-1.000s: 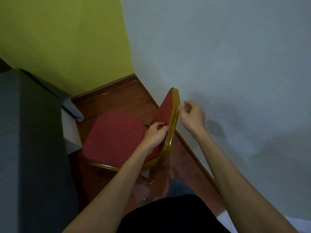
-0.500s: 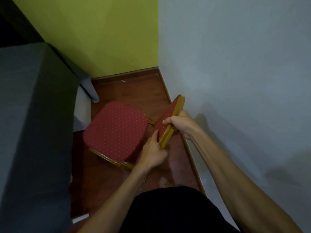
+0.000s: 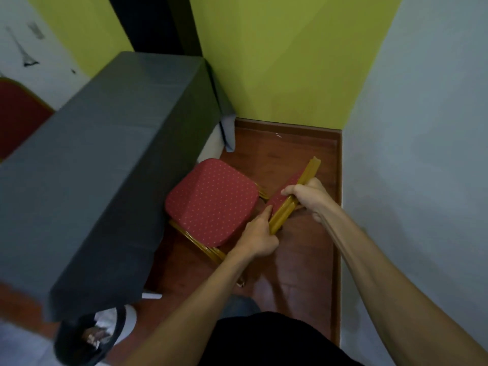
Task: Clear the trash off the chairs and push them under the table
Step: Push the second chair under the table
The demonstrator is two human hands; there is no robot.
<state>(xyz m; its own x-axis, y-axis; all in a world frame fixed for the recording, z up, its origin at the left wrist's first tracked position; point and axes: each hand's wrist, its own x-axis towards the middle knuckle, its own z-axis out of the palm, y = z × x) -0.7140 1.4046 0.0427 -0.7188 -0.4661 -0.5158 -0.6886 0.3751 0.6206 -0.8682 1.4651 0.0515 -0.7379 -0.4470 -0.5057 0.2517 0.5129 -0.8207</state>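
Observation:
A red dotted chair (image 3: 211,199) with a gold frame stands on the wooden floor, its seat's left edge tucked just under the grey-clothed table (image 3: 111,159). Nothing lies on the seat. My left hand (image 3: 257,237) grips the lower end of the gold backrest (image 3: 295,199). My right hand (image 3: 309,196) is wrapped over the backrest's top rail, further up.
A black trash bag (image 3: 87,339) with scraps inside sits at the lower left, by the table's corner. A second red chair (image 3: 18,114) stands beyond the table on the far left. The white wall (image 3: 422,180) and green wall (image 3: 290,62) close in the corner.
Both hands closed onto the backrest. The chair has moved left and its seat edge has slid under the table. My view swung left, showing the table top and trash bag.

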